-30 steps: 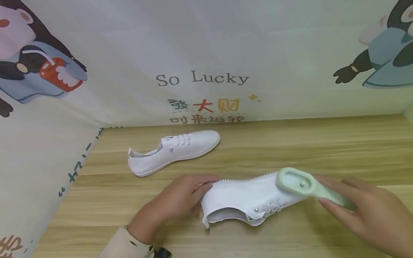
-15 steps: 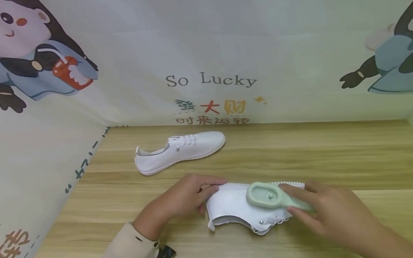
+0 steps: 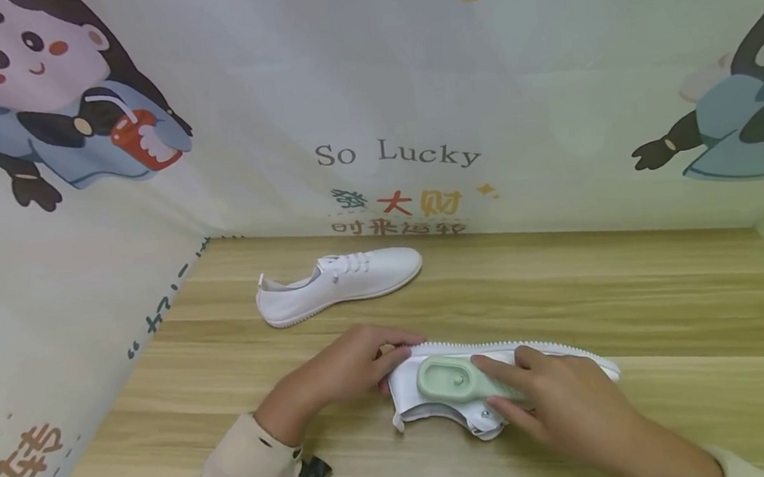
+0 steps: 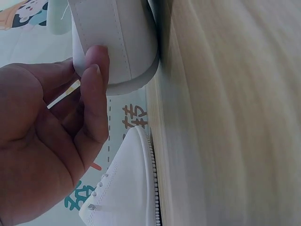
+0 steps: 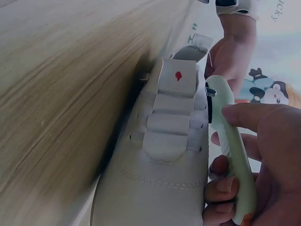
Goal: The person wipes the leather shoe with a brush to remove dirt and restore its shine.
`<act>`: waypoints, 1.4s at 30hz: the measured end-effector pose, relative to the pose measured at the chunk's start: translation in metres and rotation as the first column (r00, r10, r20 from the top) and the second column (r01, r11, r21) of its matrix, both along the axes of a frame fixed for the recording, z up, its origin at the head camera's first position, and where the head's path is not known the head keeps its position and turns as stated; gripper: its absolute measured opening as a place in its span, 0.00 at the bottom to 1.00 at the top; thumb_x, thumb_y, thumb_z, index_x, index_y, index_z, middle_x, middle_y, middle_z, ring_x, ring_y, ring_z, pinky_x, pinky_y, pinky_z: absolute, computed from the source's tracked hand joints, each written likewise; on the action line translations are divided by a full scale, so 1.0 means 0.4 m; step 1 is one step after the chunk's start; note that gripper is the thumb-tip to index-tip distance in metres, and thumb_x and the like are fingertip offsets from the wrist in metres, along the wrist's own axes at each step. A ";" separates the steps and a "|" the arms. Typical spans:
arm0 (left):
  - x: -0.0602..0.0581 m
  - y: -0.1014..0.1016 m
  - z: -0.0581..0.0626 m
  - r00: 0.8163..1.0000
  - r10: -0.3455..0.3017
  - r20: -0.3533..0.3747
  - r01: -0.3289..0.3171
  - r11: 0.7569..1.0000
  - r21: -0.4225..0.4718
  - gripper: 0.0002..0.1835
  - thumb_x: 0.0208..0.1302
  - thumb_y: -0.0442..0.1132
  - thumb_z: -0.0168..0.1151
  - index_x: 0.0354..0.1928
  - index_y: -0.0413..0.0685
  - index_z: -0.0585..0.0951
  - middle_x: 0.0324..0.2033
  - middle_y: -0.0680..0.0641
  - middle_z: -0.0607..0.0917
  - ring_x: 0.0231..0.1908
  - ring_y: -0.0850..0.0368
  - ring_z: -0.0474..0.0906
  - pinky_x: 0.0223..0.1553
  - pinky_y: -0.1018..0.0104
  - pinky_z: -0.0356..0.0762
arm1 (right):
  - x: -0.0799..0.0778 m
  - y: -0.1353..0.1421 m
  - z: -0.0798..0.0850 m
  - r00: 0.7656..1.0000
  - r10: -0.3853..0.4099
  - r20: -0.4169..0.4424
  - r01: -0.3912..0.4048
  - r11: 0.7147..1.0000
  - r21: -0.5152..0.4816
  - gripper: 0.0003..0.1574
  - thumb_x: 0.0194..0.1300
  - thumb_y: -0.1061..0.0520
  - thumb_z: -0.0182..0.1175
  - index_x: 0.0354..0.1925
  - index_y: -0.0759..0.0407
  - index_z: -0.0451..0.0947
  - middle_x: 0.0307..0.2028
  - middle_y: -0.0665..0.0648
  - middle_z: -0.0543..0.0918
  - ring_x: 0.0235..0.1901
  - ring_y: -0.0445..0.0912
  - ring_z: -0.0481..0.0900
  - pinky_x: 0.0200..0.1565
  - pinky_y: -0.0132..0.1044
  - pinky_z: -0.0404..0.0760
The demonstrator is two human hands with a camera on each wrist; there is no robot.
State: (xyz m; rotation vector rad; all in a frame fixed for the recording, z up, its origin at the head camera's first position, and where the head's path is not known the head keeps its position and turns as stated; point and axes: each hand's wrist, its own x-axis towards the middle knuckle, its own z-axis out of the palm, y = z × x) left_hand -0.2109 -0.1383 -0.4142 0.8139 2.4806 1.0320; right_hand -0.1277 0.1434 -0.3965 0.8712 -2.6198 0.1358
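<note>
A white lace-up shoe (image 3: 404, 394) lies on its side, opening towards me and ridged sole edge facing away. My left hand (image 3: 346, 369) holds it by the heel, fingertips against the heel leather (image 4: 129, 40) in the left wrist view. My right hand (image 3: 567, 408) grips the handle of a light green brush (image 3: 443, 379), its oval head flat on the shoe's upper side near the heel. Whatever is under that head is hidden. From the right wrist, the brush handle (image 5: 241, 172) runs alongside the shoe's tongue (image 5: 176, 82), which bears a red mark.
A second white shoe (image 3: 338, 286) rests behind, toe to the right, near the back wall. The wood-grain tabletop (image 3: 632, 285) meets printed cloth walls (image 3: 547, 103) at the back and sides. A black clip-like piece (image 3: 312, 473) sits by the left cuff.
The brush has slid left along the shoe's side from the toe area to near the heel, with my right hand. My left hand keeps hold of the heel; the head view has shifted slightly.
</note>
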 end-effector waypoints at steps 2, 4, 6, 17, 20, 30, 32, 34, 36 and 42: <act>-0.001 0.001 -0.001 1.000 0.001 0.001 -0.001 1.000 -0.005 0.17 0.76 0.40 0.53 0.62 0.55 0.80 0.19 0.54 0.81 0.17 0.61 0.76 0.20 0.69 0.73 | 0.001 -0.003 0.000 1.000 -0.007 0.004 0.007 1.000 -0.002 0.29 0.57 0.40 0.71 0.57 0.38 0.82 0.24 0.43 0.69 0.16 0.32 0.57 0.20 0.28 0.59; -0.002 0.002 0.000 1.000 0.003 0.001 -0.003 1.000 -0.003 0.17 0.76 0.39 0.54 0.62 0.56 0.81 0.19 0.54 0.81 0.18 0.59 0.78 0.20 0.69 0.73 | 0.000 -0.001 0.003 1.000 -0.015 0.008 0.015 1.000 -0.005 0.29 0.57 0.40 0.71 0.57 0.37 0.82 0.24 0.43 0.70 0.16 0.32 0.57 0.20 0.28 0.59; -0.002 0.002 0.002 1.000 0.002 -0.007 -0.002 1.000 0.000 0.17 0.76 0.39 0.54 0.62 0.55 0.81 0.21 0.55 0.82 0.18 0.58 0.79 0.20 0.69 0.74 | 0.002 0.005 0.006 0.999 -0.034 0.021 0.034 0.999 -0.005 0.29 0.57 0.40 0.71 0.58 0.36 0.82 0.25 0.43 0.71 0.17 0.32 0.59 0.20 0.28 0.60; 0.000 -0.001 0.013 1.000 0.004 -0.011 -0.005 1.000 -0.012 0.17 0.76 0.39 0.54 0.62 0.56 0.81 0.18 0.53 0.81 0.18 0.56 0.79 0.19 0.70 0.72 | 0.021 0.087 0.031 0.989 -0.137 0.062 0.139 0.990 -0.035 0.29 0.57 0.42 0.71 0.58 0.37 0.82 0.32 0.50 0.83 0.20 0.36 0.69 0.21 0.33 0.67; 0.000 -0.002 0.012 1.000 -0.006 -0.009 0.006 1.000 0.002 0.17 0.76 0.38 0.54 0.61 0.54 0.81 0.19 0.53 0.81 0.18 0.57 0.78 0.19 0.69 0.72 | 0.027 0.112 0.035 0.986 -0.155 0.064 0.157 0.987 -0.039 0.29 0.56 0.43 0.72 0.58 0.37 0.82 0.31 0.48 0.81 0.19 0.34 0.64 0.20 0.30 0.63; 0.008 -0.005 0.004 1.000 0.009 0.026 -0.009 1.000 0.007 0.17 0.75 0.37 0.54 0.61 0.53 0.81 0.25 0.53 0.84 0.19 0.56 0.81 0.20 0.68 0.74 | 0.039 0.167 0.051 0.977 -0.188 0.104 0.192 0.981 -0.030 0.28 0.54 0.43 0.73 0.55 0.40 0.84 0.34 0.51 0.85 0.20 0.36 0.70 0.21 0.36 0.70; 0.009 -0.003 0.003 0.999 0.009 0.034 -0.009 1.000 0.003 0.17 0.75 0.37 0.54 0.61 0.53 0.81 0.24 0.53 0.84 0.19 0.56 0.81 0.20 0.68 0.74 | 0.045 0.177 0.055 0.976 -0.190 0.110 0.195 0.980 -0.034 0.29 0.54 0.44 0.74 0.56 0.40 0.84 0.34 0.51 0.85 0.21 0.38 0.74 0.21 0.38 0.72; 0.010 -0.001 0.002 0.999 0.011 0.035 -0.010 1.000 -0.003 0.17 0.75 0.38 0.54 0.61 0.54 0.81 0.21 0.53 0.83 0.19 0.56 0.81 0.19 0.69 0.73 | 0.050 0.187 0.059 0.972 -0.208 0.113 0.212 0.977 -0.026 0.30 0.53 0.43 0.74 0.56 0.39 0.83 0.34 0.50 0.85 0.21 0.38 0.74 0.20 0.38 0.72; 0.010 0.001 0.003 1.000 0.011 0.029 -0.010 1.000 -0.005 0.17 0.76 0.38 0.54 0.62 0.55 0.81 0.19 0.53 0.82 0.18 0.56 0.81 0.19 0.70 0.72 | 0.056 0.197 0.062 0.964 -0.234 0.124 0.238 0.971 -0.013 0.30 0.54 0.43 0.74 0.57 0.38 0.83 0.30 0.47 0.83 0.20 0.36 0.71 0.20 0.36 0.69; 0.010 0.004 0.003 1.000 0.006 0.023 -0.006 1.000 0.001 0.17 0.76 0.39 0.54 0.61 0.54 0.81 0.18 0.52 0.82 0.18 0.57 0.79 0.19 0.69 0.72 | 0.062 0.228 0.065 0.936 -0.304 0.176 0.304 0.952 0.029 0.29 0.57 0.40 0.71 0.58 0.39 0.82 0.25 0.44 0.75 0.18 0.36 0.62 0.20 0.33 0.63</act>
